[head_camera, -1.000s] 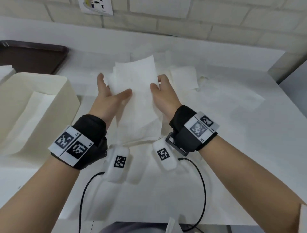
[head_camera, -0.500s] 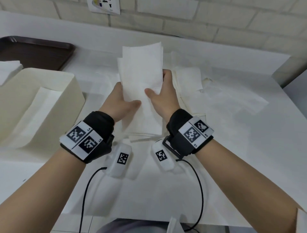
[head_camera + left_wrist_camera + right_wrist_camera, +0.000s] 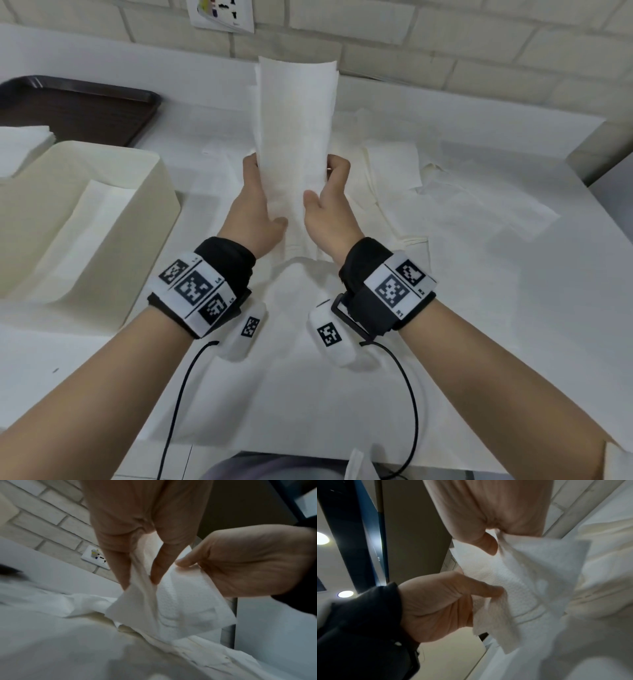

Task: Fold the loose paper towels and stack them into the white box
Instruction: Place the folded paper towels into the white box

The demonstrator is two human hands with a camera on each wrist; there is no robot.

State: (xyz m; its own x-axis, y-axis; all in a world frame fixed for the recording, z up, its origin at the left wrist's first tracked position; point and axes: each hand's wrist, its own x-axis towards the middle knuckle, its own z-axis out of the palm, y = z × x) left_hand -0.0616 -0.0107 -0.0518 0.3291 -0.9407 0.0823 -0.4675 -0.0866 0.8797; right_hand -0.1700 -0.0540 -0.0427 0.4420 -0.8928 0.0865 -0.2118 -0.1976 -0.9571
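A long white paper towel (image 3: 295,130) stands upright in the air above the table, held between both hands. My left hand (image 3: 255,202) pinches its left edge and my right hand (image 3: 329,198) pinches its right edge, thumbs on the near face. In the left wrist view my left hand (image 3: 139,580) grips the paper towel (image 3: 185,605). In the right wrist view my right hand (image 3: 494,547) clamps the paper towel (image 3: 522,574), and the other hand's thumb presses it from below. The white box (image 3: 150,178) sits at the left with a folded sheet lying inside.
More loose paper towels (image 3: 445,192) lie spread on the white table behind and right of the hands. A dark brown tray (image 3: 78,113) sits at the back left. A small stack of white sheets (image 3: 20,147) lies left of the box. A brick wall runs behind.
Both hands have lifted the towel higher and brought its sides closer together, so it now stands as a narrower, taller strip.
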